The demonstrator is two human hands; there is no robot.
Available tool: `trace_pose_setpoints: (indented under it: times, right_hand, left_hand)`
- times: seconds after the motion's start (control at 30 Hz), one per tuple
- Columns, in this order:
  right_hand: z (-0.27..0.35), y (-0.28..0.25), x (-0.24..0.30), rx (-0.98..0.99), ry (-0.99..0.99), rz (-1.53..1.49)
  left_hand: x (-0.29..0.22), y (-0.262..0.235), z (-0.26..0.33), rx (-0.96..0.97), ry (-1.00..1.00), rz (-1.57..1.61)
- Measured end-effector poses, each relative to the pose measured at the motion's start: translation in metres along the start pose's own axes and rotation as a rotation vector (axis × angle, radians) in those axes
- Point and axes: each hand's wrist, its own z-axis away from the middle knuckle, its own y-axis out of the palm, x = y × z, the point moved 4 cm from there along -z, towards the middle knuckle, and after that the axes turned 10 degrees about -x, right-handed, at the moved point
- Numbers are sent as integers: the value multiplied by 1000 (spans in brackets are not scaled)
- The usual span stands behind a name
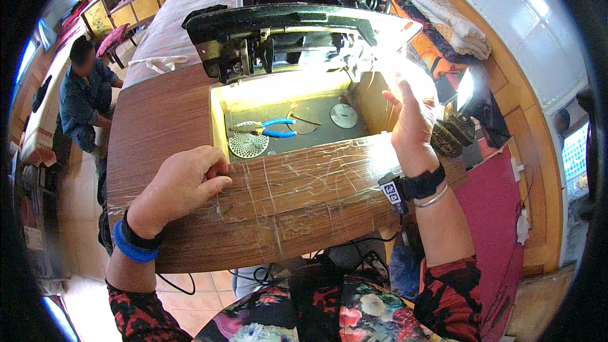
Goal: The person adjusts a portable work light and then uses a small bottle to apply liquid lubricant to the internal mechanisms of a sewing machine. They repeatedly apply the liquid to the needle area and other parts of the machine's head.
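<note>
A black sewing machine (278,31) is tipped back on its hinges, its underside with rods and metal parts facing me. Below it lies the open recess (218,120) of the wooden sewing table (164,114). Inside are blue-handled pliers (278,128), a perforated metal disc (248,145) and a solid round disc (344,115). My left hand (190,177) rests at the recess's front left corner, fingers curled in, nothing visible in them. My right hand (415,111) is raised beside the machine's right end, thumb up; strong glare hides its fingers and whatever they touch.
A bed with a striped cover (171,31) stands behind the table. Folded bedding (443,22) lies at the far right, above a dark red cloth (487,234). Another person (88,95) sits at the left. Black cables (253,275) hang under the table's front edge.
</note>
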Motion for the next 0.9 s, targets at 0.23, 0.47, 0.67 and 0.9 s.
trace_pose_setpoints:
  times: [0.23, 0.47, 0.67, 0.9]
  right_hand:
    - [-38, 11, -11, 70, 67, 188]
    - [-56, 16, -2, 195, 133, 258]
    - [-68, 21, 7, 301, 57, 276]
    - [-60, 27, 6, 224, 144, 230]
  left_hand:
    - [2, -1, 1, -25, 54, -7]
    - [4, -1, 2, -41, 57, 17]
    - [3, -1, 2, -49, 71, 16]
    - [6, 0, 1, -42, 57, 29]
